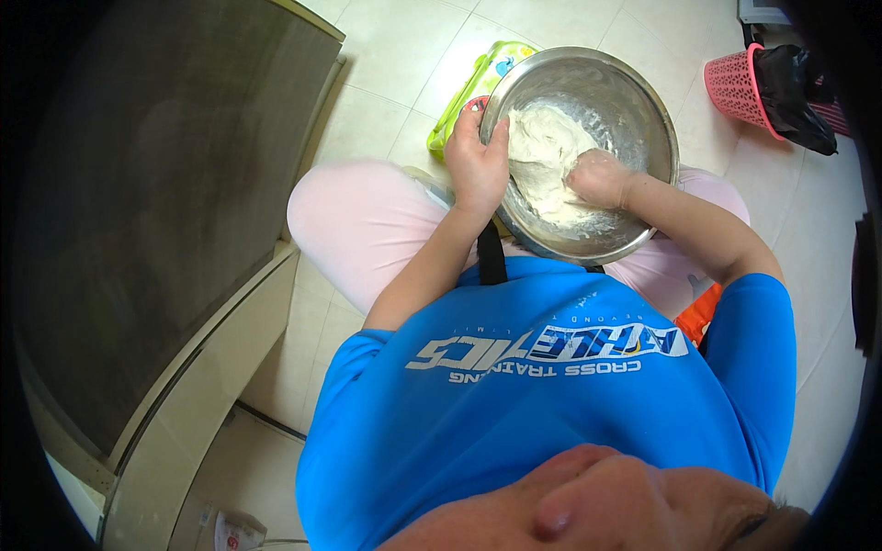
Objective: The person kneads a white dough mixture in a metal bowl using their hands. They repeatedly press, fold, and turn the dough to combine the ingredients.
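Observation:
A wide stainless steel bowl (651, 103) rests in front of my crossed legs and holds a mass of pale, sticky dough (544, 148). My left hand (479, 162) grips the bowl's left rim, thumb on the inner side and fingers outside. Inside the bowl, my right hand (598, 178) is pressed into the right side of the dough with its fingers curled; the fingertips are hidden. Floury residue coats the bowl's inner wall around the dough.
A green patterned package (458, 110) lies on the tiled floor behind the bowl's left side. A pink perforated basket (734, 89) with a black plastic bag (792, 89) stands at the upper right. A large dark panel (172, 172) with a pale frame borders the left.

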`<control>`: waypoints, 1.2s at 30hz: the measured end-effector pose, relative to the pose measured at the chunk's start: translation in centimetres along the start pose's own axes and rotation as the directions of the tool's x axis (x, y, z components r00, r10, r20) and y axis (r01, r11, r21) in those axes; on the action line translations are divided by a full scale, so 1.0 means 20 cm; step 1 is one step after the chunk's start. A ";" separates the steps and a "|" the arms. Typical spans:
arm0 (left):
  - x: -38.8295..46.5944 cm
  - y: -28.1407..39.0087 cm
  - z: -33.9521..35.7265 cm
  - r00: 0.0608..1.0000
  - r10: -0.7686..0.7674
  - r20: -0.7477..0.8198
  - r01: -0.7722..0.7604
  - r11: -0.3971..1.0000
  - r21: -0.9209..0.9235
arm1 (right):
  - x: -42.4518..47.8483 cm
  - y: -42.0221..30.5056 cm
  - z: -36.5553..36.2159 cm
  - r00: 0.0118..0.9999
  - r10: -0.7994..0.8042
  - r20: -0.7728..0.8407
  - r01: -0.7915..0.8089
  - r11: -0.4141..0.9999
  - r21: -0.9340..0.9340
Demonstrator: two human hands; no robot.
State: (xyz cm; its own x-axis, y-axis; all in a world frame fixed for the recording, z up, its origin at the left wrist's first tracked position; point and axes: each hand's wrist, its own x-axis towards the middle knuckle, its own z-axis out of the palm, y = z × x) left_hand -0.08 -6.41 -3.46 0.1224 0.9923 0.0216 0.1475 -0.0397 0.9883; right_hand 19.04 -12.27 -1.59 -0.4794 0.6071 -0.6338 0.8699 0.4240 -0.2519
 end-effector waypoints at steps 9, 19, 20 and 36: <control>0.01 -0.03 0.00 1.000 -0.027 0.014 0.027 1.000 0.005 | 0.15 -0.03 0.24 0.883 0.336 -0.327 0.033 0.651 0.759; 0.05 0.01 -0.02 0.999 0.006 0.053 -0.014 0.989 0.145 | 0.16 -0.17 0.11 0.761 0.622 0.186 0.319 -0.607 0.728; 0.06 0.01 -0.02 0.999 0.016 0.040 -0.023 0.984 0.176 | 0.15 -0.18 0.13 0.730 0.653 0.199 0.426 -0.663 0.616; 0.03 0.02 -0.05 1.000 0.005 0.026 -0.012 0.966 0.257 | -0.07 0.04 -0.13 0.865 0.501 0.033 -0.494 0.837 0.234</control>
State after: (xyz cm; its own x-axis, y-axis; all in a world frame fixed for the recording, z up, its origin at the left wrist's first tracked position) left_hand -1.02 -5.65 -2.94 0.1491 0.9886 0.0229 0.3935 -0.0806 0.9158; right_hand 20.09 -11.04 0.91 0.0255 0.7151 -0.6986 0.9924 -0.1023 -0.0685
